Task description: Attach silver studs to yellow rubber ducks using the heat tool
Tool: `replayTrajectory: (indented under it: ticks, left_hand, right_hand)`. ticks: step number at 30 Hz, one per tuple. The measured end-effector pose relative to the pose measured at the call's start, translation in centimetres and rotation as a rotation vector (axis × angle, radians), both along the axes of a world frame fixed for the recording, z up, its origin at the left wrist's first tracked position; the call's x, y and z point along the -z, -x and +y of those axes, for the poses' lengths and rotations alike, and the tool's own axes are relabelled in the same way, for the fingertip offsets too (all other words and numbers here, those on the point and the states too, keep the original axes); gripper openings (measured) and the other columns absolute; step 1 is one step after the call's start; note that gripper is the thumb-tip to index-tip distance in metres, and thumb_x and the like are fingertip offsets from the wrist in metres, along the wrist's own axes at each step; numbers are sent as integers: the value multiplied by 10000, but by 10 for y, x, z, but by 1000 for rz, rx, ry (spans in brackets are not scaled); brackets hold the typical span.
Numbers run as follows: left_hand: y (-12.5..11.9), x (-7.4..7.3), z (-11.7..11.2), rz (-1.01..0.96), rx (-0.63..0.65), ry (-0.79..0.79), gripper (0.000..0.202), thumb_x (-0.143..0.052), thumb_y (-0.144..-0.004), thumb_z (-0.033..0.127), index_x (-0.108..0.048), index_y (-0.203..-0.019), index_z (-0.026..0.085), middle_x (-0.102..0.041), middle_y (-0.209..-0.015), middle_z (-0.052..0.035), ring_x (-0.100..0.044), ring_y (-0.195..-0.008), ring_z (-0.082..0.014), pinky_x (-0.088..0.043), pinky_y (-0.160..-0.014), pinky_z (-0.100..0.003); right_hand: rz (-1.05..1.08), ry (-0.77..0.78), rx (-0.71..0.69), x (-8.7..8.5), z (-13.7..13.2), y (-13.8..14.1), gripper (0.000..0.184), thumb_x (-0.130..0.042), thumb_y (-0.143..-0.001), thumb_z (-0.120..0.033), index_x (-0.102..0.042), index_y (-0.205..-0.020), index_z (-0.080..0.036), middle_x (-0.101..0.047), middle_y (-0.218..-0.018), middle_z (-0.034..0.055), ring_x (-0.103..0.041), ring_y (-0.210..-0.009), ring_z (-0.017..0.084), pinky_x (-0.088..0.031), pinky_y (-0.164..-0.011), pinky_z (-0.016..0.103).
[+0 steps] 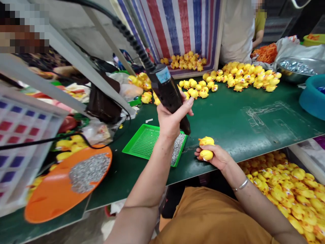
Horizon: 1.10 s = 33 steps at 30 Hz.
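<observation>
My left hand (170, 118) is wrapped round a black electric screwdriver (169, 90) that hangs on a coiled cable, its tip pointing down just left of a toy. My right hand (215, 156) grips a yellow toy duck (206, 148) at the near edge of the green table (238, 122). A green tray (144, 140) holding small silver screws lies under my left forearm.
Several yellow ducks (241, 78) are heaped at the table's far side, and more fill a bin (291, 193) at lower right. An orange dish (63, 186) with screws sits at left. A blue tub (313, 96), a metal bowl (297, 69) and another person (238, 30) are at the back right.
</observation>
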<state>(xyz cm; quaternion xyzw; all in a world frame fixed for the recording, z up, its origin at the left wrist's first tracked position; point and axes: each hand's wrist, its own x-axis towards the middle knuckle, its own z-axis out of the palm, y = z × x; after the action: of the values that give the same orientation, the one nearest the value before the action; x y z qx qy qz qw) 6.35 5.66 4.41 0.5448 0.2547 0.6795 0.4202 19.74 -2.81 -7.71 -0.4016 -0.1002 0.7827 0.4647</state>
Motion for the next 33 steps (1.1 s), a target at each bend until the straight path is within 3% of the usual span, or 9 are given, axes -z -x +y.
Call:
replayTrajectory:
  ticks: [5,9,21,25,28,33]
  left_hand:
    - [-19,-7,-36,-215,30,22,268,-837,-696,317,-645,-838,195,-514,-536,71,-509,-409,-83,-454,-445,-240]
    - [-24,-4,-50,-257,43,31,286,-824,-725,311,-636,-919,217,-492,-506,92,-500,-391,-81,-437,-423,-226]
    - [-32,5,-55,-167,8,83,283,-811,-744,339,-604,-892,214,-542,-535,88,-535,-419,-72,-463,-454,-211]
    - [-35,5,-58,-126,-75,139,327,-817,-725,393,-589,-862,202,-530,-513,92,-539,-412,-77,-464,-449,-210]
    - [-38,3,-62,-141,-132,149,362,-835,-695,403,-570,-833,198,-515,-499,102,-523,-392,-71,-455,-436,-204]
    - [-39,2,-67,-188,-113,130,363,-843,-692,380,-551,-814,204,-504,-486,108,-508,-380,-69,-448,-425,-202]
  right_hand:
    - [56,17,-10,3,2,-3,194,-784,-696,-86,-641,-825,-114,-729,-719,82,-721,-668,191,-608,-579,281]
    - [81,14,-15,2,3,-4,196,-792,-677,-88,-654,-816,-89,-724,-707,99,-712,-645,187,-611,-587,288]
    - [102,-107,-73,-4,-1,2,282,-855,-603,-179,-684,-810,-92,-730,-711,84,-702,-671,179,-594,-636,279]
    - [103,-166,-77,-3,-5,7,300,-853,-597,-206,-682,-813,-88,-724,-711,79,-691,-652,174,-580,-612,264]
    - [131,-203,-84,-3,-7,9,299,-835,-599,-218,-686,-824,-90,-723,-722,75,-681,-643,171,-578,-597,268]
    - [87,-214,-94,-7,-9,7,265,-802,-598,-237,-693,-799,-103,-726,-706,74,-678,-621,173,-585,-589,281]
